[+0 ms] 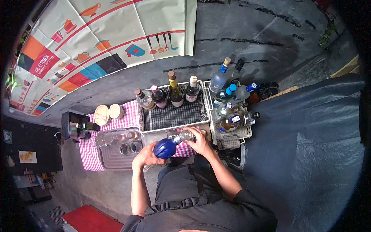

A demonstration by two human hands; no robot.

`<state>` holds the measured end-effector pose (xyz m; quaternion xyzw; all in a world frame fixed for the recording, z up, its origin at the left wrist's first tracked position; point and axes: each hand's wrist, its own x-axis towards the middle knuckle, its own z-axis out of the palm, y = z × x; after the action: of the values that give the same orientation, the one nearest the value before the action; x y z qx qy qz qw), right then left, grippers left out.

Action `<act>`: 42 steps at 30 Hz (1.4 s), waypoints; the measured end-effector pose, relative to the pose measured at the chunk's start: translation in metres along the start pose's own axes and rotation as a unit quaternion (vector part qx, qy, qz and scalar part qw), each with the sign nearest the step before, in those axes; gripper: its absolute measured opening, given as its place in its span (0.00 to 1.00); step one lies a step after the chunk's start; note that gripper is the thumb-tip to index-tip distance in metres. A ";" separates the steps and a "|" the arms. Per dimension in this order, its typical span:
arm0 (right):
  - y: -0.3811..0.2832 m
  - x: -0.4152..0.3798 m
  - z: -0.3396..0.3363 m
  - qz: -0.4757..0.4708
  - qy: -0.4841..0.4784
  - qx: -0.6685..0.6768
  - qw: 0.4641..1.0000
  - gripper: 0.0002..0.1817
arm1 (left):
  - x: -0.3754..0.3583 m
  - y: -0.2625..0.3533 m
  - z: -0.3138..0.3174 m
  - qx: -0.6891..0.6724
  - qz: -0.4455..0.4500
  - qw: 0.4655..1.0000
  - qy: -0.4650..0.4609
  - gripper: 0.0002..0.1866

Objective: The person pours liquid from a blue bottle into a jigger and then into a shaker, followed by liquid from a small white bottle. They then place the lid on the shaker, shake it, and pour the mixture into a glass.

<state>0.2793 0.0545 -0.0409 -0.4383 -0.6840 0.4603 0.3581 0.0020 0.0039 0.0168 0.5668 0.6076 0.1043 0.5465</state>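
Note:
My left hand is wrapped round a dark blue rounded bottle. The bottle is tilted, its neck pointing away from me and to the right. At its mouth is a small clear glass, gripped by the fingers of my right hand. Whether liquid is flowing between them is too small to tell. Just left of my left hand stand several clear glasses on a grey ribbed tray.
A white-rimmed basket with a dark checked cloth and several bottles lies beyond my hands. Another rack of bottles stands to the right. Two pale round containers and a black appliance are at the left. A dark sheet hangs at right.

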 end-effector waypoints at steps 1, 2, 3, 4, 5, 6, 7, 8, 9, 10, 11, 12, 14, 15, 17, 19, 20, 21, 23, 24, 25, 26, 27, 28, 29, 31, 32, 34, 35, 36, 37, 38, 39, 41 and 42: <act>0.000 0.000 0.000 0.000 0.000 0.000 1.000 0.30 | -0.001 0.006 -0.003 0.005 -0.017 1.000 -0.015 0.44; 0.001 0.000 0.001 -0.004 0.001 0.004 1.000 0.30 | -0.001 0.010 -0.005 0.009 -0.033 0.999 -0.029 0.43; 0.002 -0.001 0.001 -0.007 0.002 0.007 1.000 0.31 | -0.001 0.009 -0.006 0.010 -0.034 0.999 -0.029 0.43; 0.003 -0.001 0.002 -0.006 0.002 0.008 1.000 0.31 | 0.000 0.006 -0.007 0.016 -0.012 0.999 -0.025 0.43; 0.005 -0.001 0.003 -0.008 0.006 0.009 1.000 0.31 | 0.002 0.003 -0.008 0.022 0.010 0.999 -0.021 0.43; 0.003 0.000 0.002 -0.010 0.011 0.010 1.000 0.31 | 0.003 0.001 -0.008 0.022 0.010 1.000 -0.020 0.43; 0.001 0.000 0.002 -0.010 0.010 0.010 1.000 0.31 | 0.004 -0.002 -0.008 0.023 0.013 0.999 -0.019 0.43; -0.001 0.000 0.001 -0.006 0.012 0.015 1.000 0.31 | 0.004 -0.004 -0.009 0.024 0.016 0.999 -0.018 0.43; -0.004 0.000 0.000 -0.003 0.014 0.019 1.000 0.31 | 0.003 -0.001 -0.010 0.025 0.015 0.999 -0.018 0.43; -0.002 0.000 0.000 -0.002 0.015 0.019 1.000 0.31 | 0.003 0.003 -0.011 0.016 0.020 1.000 -0.019 0.42; 0.000 0.000 0.001 -0.001 0.013 0.022 1.000 0.31 | 0.003 0.006 -0.011 0.006 0.024 0.999 -0.021 0.42; 0.000 0.001 0.002 -0.001 0.011 0.025 1.000 0.31 | 0.004 0.004 -0.010 0.006 0.024 0.999 -0.022 0.42; 0.000 0.001 -0.001 -0.006 0.006 0.012 1.000 0.31 | 0.005 -0.002 -0.010 0.052 0.003 0.999 -0.015 0.41; 0.000 0.001 -0.001 -0.012 0.001 -0.002 1.000 0.31 | 0.005 0.000 -0.011 0.051 0.002 0.999 -0.014 0.41; 0.002 0.002 -0.001 -0.013 -0.001 0.004 1.000 0.31 | 0.005 0.007 -0.014 0.063 -0.029 0.997 -0.034 0.41; 0.001 0.002 -0.002 -0.014 -0.003 0.009 1.000 0.31 | 0.006 0.008 -0.015 0.068 -0.032 0.997 -0.036 0.41; 0.000 0.001 -0.003 -0.012 -0.007 0.002 1.000 0.31 | 0.006 0.009 -0.016 0.073 -0.035 0.996 -0.039 0.41; -0.002 0.001 -0.004 -0.010 -0.012 -0.005 1.000 0.31 | 0.006 0.010 -0.017 0.073 -0.035 0.996 -0.039 0.41; 0.000 0.001 -0.004 -0.007 -0.014 -0.008 1.000 0.31 | 0.007 0.013 -0.019 0.071 -0.058 0.994 -0.062 0.39; 0.000 0.001 -0.004 -0.005 -0.016 -0.010 1.000 0.31 | 0.007 0.014 -0.019 0.071 -0.058 0.994 -0.061 0.39; 0.000 0.001 -0.003 -0.006 -0.017 -0.010 1.000 0.31 | 0.006 0.016 -0.019 0.077 -0.058 0.993 -0.062 0.39; 0.000 0.001 -0.003 -0.007 -0.017 -0.011 1.000 0.30 | 0.006 0.017 -0.019 0.082 -0.058 0.993 -0.062 0.38; -0.001 0.001 -0.004 -0.008 -0.016 -0.012 1.000 0.30 | 0.005 0.020 -0.020 0.082 -0.058 0.993 -0.062 0.38; -0.002 0.000 -0.004 -0.008 -0.015 -0.012 1.000 0.30 | 0.005 0.023 -0.021 0.083 -0.068 0.992 -0.070 0.41; -0.003 0.000 -0.004 -0.010 -0.013 -0.017 1.000 0.30 | 0.005 0.024 -0.021 0.084 -0.078 0.990 -0.077 0.44; -0.005 -0.001 -0.004 -0.012 -0.011 -0.021 1.000 0.30 | 0.005 0.023 -0.020 0.090 -0.077 0.990 -0.072 0.44; -0.007 -0.001 -0.004 -0.013 -0.012 -0.019 1.000 0.30 | 0.005 0.021 -0.019 0.095 -0.077 0.990 -0.066 0.44; -0.006 -0.001 -0.004 -0.013 -0.013 -0.016 1.000 0.30 | 0.006 0.014 -0.019 0.097 -0.074 0.990 -0.066 0.41; -0.005 -0.001 -0.004 -0.011 -0.016 -0.012 1.000 0.30 | 0.007 0.011 -0.018 0.099 -0.070 0.990 -0.067 0.38; -0.004 -0.001 -0.004 -0.009 -0.020 -0.008 1.000 0.30 | 0.007 0.010 -0.018 0.099 -0.071 0.990 -0.066 0.38; -0.003 -0.002 -0.003 -0.010 -0.020 -0.008 1.000 0.30 | 0.008 0.008 -0.017 0.109 -0.073 0.989 -0.064 0.38; -0.003 -0.002 -0.003 -0.011 -0.019 -0.005 1.000 0.30 | 0.008 0.007 -0.017 0.119 -0.074 0.988 -0.062 0.37; -0.003 -0.002 -0.003 -0.013 -0.018 -0.002 1.000 0.30 | 0.007 0.010 -0.017 0.119 -0.074 0.988 -0.061 0.37; 0.000 -0.003 -0.001 -0.016 -0.015 -0.005 1.000 0.30 | 0.005 0.019 -0.019 0.116 -0.074 0.988 -0.068 0.38; 0.001 -0.003 -0.001 -0.020 -0.012 -0.008 1.000 0.30 | 0.005 0.017 -0.018 0.116 -0.074 0.988 -0.069 0.38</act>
<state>0.2815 0.0523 -0.0421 -0.4222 -0.7004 0.4525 0.3555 -0.0013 0.0226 0.0339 0.5857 0.6169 -0.0467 0.5237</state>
